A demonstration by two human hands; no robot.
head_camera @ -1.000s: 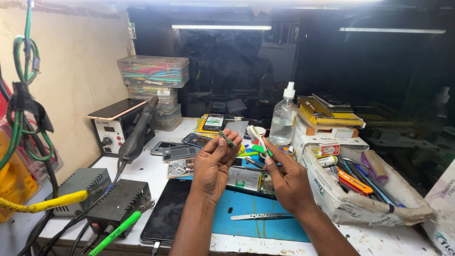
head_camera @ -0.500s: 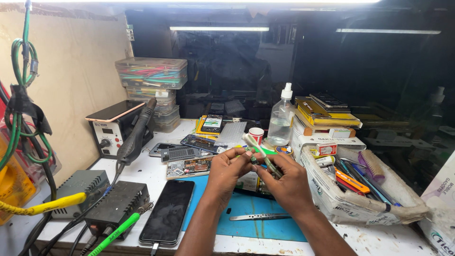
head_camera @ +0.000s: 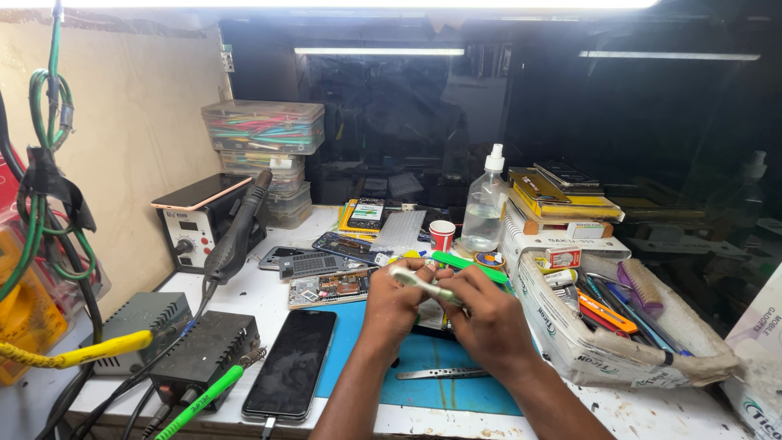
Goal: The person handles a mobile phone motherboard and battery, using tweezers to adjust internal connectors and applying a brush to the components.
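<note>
Head view: both hands met at centre frame over the blue mat. Left hand and right hand were clenched together around a pale, slim tool, its tip poking out up-left of the knuckles. A green stick showed just above the right hand; whether the fingers gripped it too, could not tell. Metal tweezers lay on the mat below the hands, apart from them. A black phone lay face up at lower centre-left, beside the mat. A circuit board sat just left of the left hand. A red cup and a clear spray bottle stood behind the hands. A box of tools filled the right side. A hot-air station stood at left.
</note>
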